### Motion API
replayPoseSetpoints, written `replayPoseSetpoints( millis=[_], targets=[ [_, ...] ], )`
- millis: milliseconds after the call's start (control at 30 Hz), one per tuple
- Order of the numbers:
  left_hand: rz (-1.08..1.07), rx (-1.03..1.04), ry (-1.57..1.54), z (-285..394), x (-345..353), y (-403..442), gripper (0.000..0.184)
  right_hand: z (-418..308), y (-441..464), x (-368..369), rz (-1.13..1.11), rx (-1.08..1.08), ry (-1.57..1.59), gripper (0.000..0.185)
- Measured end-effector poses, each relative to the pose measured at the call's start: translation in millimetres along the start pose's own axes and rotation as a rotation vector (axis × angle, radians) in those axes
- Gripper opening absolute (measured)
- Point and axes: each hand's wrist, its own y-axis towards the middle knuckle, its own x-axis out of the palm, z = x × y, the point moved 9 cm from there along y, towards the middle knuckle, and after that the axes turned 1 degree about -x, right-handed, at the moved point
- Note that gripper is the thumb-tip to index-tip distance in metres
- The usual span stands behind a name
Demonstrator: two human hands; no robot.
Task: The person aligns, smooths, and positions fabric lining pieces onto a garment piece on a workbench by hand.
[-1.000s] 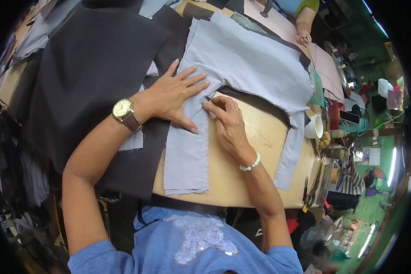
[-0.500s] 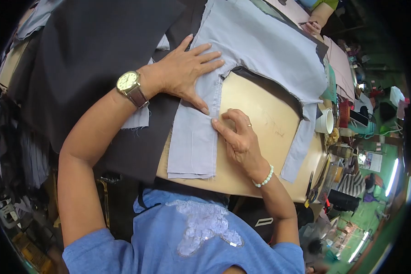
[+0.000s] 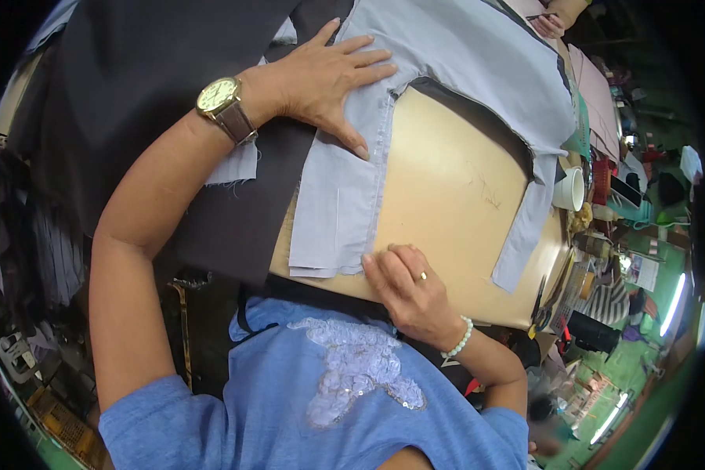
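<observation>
Cloth (image 3: 333, 211) under splayed left grip (image 3: 319, 82)

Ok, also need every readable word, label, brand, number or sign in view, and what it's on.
No text is legible.
Round gold-cased wristwatch with brown strap: dial markings too small to read.
White paper sheet in the right background: printing too small and blurred.
Light grey cloth: no lettering visible.
White round cup: no lettering visible.

Layout of the worktop (image 3: 446, 180): cloth (image 3: 462, 63) lying on it, sheet (image 3: 157, 55) to the cloth's left, cup (image 3: 565, 192) beside the cloth's right side, and scissors (image 3: 539, 313) before the cup.
</observation>
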Motion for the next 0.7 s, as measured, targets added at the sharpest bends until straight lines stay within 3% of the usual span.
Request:
replayPoseSetpoints(
  millis=[67, 167, 300, 400, 567, 700],
  targets=[
    [0.002, 0.0, -0.006, 0.1, 0.1, -0.3, 0.109, -8.5, -2.0, -3.5, 0.012, 0.013, 0.016, 0.036],
    [0.005, -0.004, -0.001, -1.0, 0.2, -0.6, 0.109, 13.1, -2.2, -4.6, -0.022, 0.198, 0.323, 0.036],
    [0.113, 0.111, 0.045, 3.6, -8.0, -2.0, 0.098, 47.9, 13.5, -13.5, 0.058, 0.393, 0.324, 0.043],
    [-0.062, 0.082, -0.064, 0.4, -2.8, 0.0, 0.117, 40.4, 29.5, -6.8, -0.015, 0.324, 0.051, 0.044],
    [-0.028, 0.093, -0.027, 0.4, -2.5, -0.3, 0.112, -3.3, 17.9, 6.1, -0.064, 0.06, -0.396, 0.039],
    [-0.087, 0.081, -0.049, 3.7, -9.9, -0.2, 0.113, -33.8, 1.2, 2.3, -0.097, -0.048, -0.432, 0.033]
  ],
)
